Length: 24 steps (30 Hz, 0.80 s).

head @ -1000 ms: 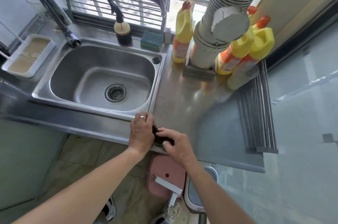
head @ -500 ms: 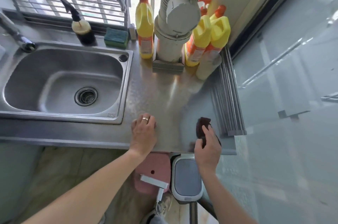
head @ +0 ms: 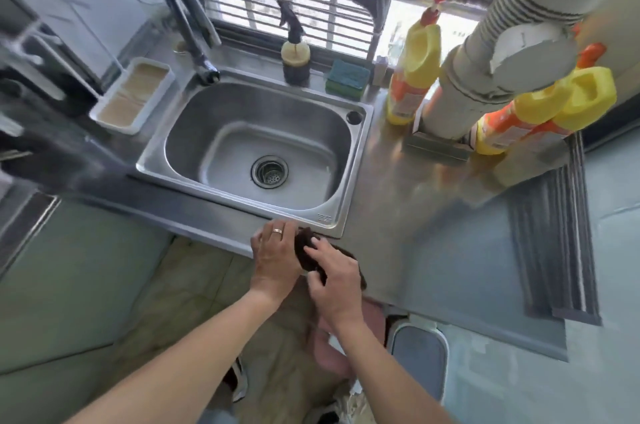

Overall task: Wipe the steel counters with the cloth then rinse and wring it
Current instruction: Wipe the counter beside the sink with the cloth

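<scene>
A dark brown cloth (head: pixel 306 252) lies bunched at the front edge of the steel counter (head: pixel 408 216), just below the sink's front right corner. My right hand (head: pixel 334 273) presses down on the cloth with its fingers bent over it. My left hand (head: pixel 277 255), with a ring on one finger, lies against the cloth's left side at the counter's lip. Whether its fingers curl round the cloth is hidden. The steel sink (head: pixel 256 150) sits empty behind both hands, with the tap (head: pixel 188 29) at its back left.
Yellow and orange detergent bottles (head: pixel 414 77) and a grey ribbed pipe (head: pixel 485 53) stand at the back right. A spray bottle (head: pixel 294 53) and a green sponge (head: pixel 346 77) sit behind the sink, a white tray (head: pixel 133 96) to its left, a rolled rack (head: pixel 550 233) at the right.
My right hand has swept the cloth left along the counter's front edge, from beside the rolled rack back to my left hand below the sink corner. The view has swung left too.
</scene>
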Each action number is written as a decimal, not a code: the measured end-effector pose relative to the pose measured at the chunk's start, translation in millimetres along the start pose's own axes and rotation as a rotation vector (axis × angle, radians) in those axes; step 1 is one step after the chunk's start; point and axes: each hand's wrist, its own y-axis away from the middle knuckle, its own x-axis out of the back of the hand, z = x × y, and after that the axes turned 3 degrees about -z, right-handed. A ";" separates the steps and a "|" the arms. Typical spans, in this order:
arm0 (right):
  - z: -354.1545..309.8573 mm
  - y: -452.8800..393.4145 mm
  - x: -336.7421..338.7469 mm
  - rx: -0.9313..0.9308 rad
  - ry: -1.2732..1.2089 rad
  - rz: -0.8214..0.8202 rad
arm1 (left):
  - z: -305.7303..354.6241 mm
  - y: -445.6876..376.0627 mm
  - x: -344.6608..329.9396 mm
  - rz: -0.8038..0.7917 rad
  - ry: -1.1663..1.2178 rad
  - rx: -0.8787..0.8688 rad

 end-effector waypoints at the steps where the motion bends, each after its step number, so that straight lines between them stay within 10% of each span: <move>1: -10.3 -6.1 -12.7 0.002 -0.005 -0.014 | -12.5 -1.8 5.8 0.021 0.008 0.034; 14: -123.0 -77.4 -125.0 -0.010 -0.070 -0.023 | -164.8 -38.9 79.8 -0.010 -0.058 0.123; 24: -173.9 -140.1 -113.7 -0.647 -0.621 0.386 | -206.1 -78.9 111.9 -0.044 -0.012 0.011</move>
